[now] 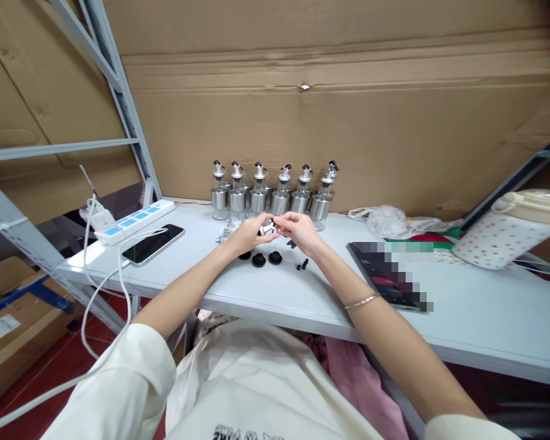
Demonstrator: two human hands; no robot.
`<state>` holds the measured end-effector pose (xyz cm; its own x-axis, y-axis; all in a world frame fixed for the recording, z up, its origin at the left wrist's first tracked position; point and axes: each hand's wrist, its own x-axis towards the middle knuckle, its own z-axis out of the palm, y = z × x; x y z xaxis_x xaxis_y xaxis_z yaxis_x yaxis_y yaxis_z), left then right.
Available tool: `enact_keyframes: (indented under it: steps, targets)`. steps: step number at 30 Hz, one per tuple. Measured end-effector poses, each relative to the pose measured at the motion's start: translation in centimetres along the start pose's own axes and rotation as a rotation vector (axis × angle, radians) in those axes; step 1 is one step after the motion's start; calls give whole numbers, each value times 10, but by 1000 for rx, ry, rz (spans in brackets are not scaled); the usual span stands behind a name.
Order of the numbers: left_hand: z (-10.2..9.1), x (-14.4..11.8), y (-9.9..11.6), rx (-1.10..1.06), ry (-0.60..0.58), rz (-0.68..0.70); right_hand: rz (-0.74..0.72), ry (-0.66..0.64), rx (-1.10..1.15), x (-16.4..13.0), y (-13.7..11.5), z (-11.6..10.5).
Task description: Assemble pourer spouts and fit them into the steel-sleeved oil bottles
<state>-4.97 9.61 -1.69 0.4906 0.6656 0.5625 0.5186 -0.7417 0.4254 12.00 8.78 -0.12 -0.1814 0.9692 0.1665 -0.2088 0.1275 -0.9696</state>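
Over the middle of the table, my left hand [251, 234] is closed around a silver pourer spout [267, 228], the same kind as on the bottles behind. My right hand [299, 231] meets it, thumb and fingertips pinched at the spout's end; a small dark part shows there, too small to name. Below the hands lie black round stoppers [275, 258] and small black pieces [304, 264]. More silver spouts [224, 232] lie partly hidden beside my left hand. Glass bottles with steel sleeves [259, 200] stand upright in rows behind, topped with silver spouts and black flaps.
A white power strip [135, 221] and a phone [154, 244] lie at the left, with white cables hanging over the edge. To the right are a tablet [385, 275], plastic bags [385, 221] and a spotted jug [495, 235]. Cardboard [330, 134] backs the table [256, 293].
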Motion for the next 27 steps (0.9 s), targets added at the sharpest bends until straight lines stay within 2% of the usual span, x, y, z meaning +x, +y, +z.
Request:
enact_keyframes:
  steps: [8,14,22,27]
  targets:
    - [-2,1,-1,8,41,-14,-7,-38,28,1,-1,-3]
    - [-2,0,0,26,35,34,-24,-31,-8,-1,-4,-3]
    - [-5,-1,1,31,32,1,23,-125,38,-2,-9,-9]
    - [-3,-2,2,49,53,-15,20,-122,30,-2,-9,-8]
